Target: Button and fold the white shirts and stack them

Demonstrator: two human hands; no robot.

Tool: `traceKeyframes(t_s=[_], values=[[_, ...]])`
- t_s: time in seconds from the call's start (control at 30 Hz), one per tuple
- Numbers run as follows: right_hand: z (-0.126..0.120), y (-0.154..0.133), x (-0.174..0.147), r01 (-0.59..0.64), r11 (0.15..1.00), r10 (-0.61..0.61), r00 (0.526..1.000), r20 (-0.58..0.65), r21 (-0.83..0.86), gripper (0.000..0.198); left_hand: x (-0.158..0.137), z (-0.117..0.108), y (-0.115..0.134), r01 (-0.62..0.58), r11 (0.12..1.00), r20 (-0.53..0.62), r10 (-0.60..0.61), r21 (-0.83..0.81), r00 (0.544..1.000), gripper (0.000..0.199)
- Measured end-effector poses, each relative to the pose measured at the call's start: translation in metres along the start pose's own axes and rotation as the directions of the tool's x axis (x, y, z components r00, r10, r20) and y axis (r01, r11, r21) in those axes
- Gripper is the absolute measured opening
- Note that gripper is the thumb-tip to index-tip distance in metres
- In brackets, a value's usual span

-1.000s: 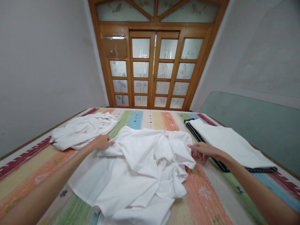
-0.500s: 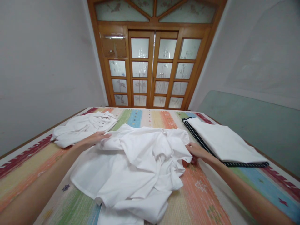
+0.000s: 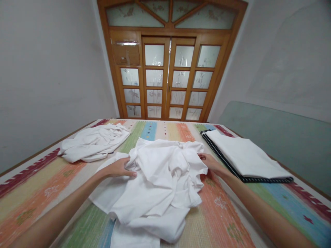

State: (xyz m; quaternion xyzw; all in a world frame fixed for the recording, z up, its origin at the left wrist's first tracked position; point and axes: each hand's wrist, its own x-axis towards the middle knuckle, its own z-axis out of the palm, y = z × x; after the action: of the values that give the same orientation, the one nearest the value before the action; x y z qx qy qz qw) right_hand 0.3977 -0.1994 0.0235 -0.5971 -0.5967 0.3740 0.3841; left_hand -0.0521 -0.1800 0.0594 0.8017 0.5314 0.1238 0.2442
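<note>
A crumpled white shirt (image 3: 157,179) lies spread in loose folds in front of me. At its left side is my left hand (image 3: 120,167), with a bunch of the fabric between thumb and fingers; the thumb lies along the top of the cloth, and some fingertips are hidden in the folds. My right hand (image 3: 209,162) pinches the shirt's upper right edge, fingers bent around it. The shirt's near end runs out of the bottom of the view.
Another crumpled white garment (image 3: 95,143) lies at the left. A folded white cloth (image 3: 245,153) rests on a black striped piece (image 3: 224,163) at the right. Everything is on a striped, multicoloured cover (image 3: 74,175). Behind stand wooden glazed doors (image 3: 169,75), with a pale green headboard-like panel (image 3: 279,134) at right.
My left hand has moved right and nearer, bunching the shirt's left side inward. My right hand has shifted slightly left and up, still at the right edge.
</note>
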Motion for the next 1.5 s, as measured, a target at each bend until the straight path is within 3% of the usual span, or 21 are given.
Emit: traceKeyframes(t_s=[0.2, 0.3, 0.43, 0.57, 0.67, 0.83, 0.93, 1.03, 1.17, 1.23, 1.3, 1.33, 1.4, 1.5], values=[[0.033, -0.013, 0.014, 0.086, 0.958, -0.102, 0.994, 0.045, 0.274, 0.065, 0.021, 0.051, 0.025, -0.089, 0.979, -0.125, 0.113, 0.183, 0.986, 0.072], [0.057, -0.019, 0.027, 0.113, 0.956, -0.132, 0.99, 0.052, 0.27, 0.057, 0.037, 0.062, 0.029, -0.084, 0.977, -0.166, 0.117, 0.196, 0.979, 0.074], [0.074, -0.033, 0.045, 0.137, 0.978, -0.131, 0.99, -0.047, 0.154, 0.042, 0.056, 0.061, 0.03, -0.008, 0.975, -0.206, 0.054, 0.221, 0.977, 0.072], [0.071, -0.052, 0.064, 0.156, 0.98, -0.141, 0.983, -0.121, 0.12, 0.038, 0.073, 0.057, 0.032, 0.069, 0.952, -0.244, 0.007, 0.299, 0.97, 0.059], [0.067, -0.061, 0.078, 0.093, 0.956, -0.061, 0.99, -0.123, 0.277, 0.032, 0.087, 0.057, 0.031, 0.121, 0.924, -0.278, -0.017, 0.362, 0.96, 0.054], [0.06, -0.063, 0.091, 0.024, 0.816, 0.037, 0.995, -0.094, 0.577, 0.017, 0.107, 0.056, 0.025, 0.254, 0.897, -0.355, -0.12, 0.362, 0.927, 0.053], [0.053, -0.062, 0.089, 0.001, 0.741, 0.046, 0.998, -0.053, 0.671, 0.017, 0.114, 0.054, 0.022, 0.291, 0.902, -0.393, -0.153, 0.319, 0.907, 0.055], [0.045, -0.062, 0.084, -0.02, 0.729, 0.039, 0.999, -0.013, 0.684, 0.025, 0.118, 0.051, 0.019, 0.306, 0.908, -0.423, -0.167, 0.286, 0.891, 0.058], [0.038, -0.057, 0.08, 0.057, 0.844, -0.014, 0.996, -0.086, 0.533, 0.056, 0.123, 0.05, 0.014, 0.302, 0.908, -0.464, -0.142, 0.291, 0.875, 0.054], [0.029, -0.053, 0.081, 0.089, 0.939, -0.049, 0.991, -0.126, 0.332, 0.063, 0.124, 0.047, 0.012, 0.3, 0.9, -0.476, -0.122, 0.317, 0.871, 0.05], [0.011, -0.05, 0.083, 0.126, 0.992, -0.119, 0.969, -0.218, 0.018, 0.055, 0.123, 0.04, 0.009, 0.293, 0.877, -0.481, -0.083, 0.381, 0.873, 0.043], [-0.002, -0.049, 0.083, 0.133, 0.978, -0.175, 0.944, -0.28, -0.162, 0.048, 0.12, 0.035, 0.006, 0.283, 0.859, -0.476, -0.052, 0.427, 0.878, 0.039], [-0.033, -0.045, 0.084, 0.09, 0.872, -0.303, 0.871, -0.386, -0.481, 0.042, 0.114, 0.02, -0.002, 0.264, 0.809, -0.455, 0.004, 0.525, 0.89, 0.035], [-0.084, -0.034, 0.081, -0.067, 0.717, -0.394, 0.782, -0.483, -0.694, 0.036, 0.099, -0.005, -0.02, 0.301, 0.739, -0.452, 0.005, 0.602, 0.892, 0.036]])
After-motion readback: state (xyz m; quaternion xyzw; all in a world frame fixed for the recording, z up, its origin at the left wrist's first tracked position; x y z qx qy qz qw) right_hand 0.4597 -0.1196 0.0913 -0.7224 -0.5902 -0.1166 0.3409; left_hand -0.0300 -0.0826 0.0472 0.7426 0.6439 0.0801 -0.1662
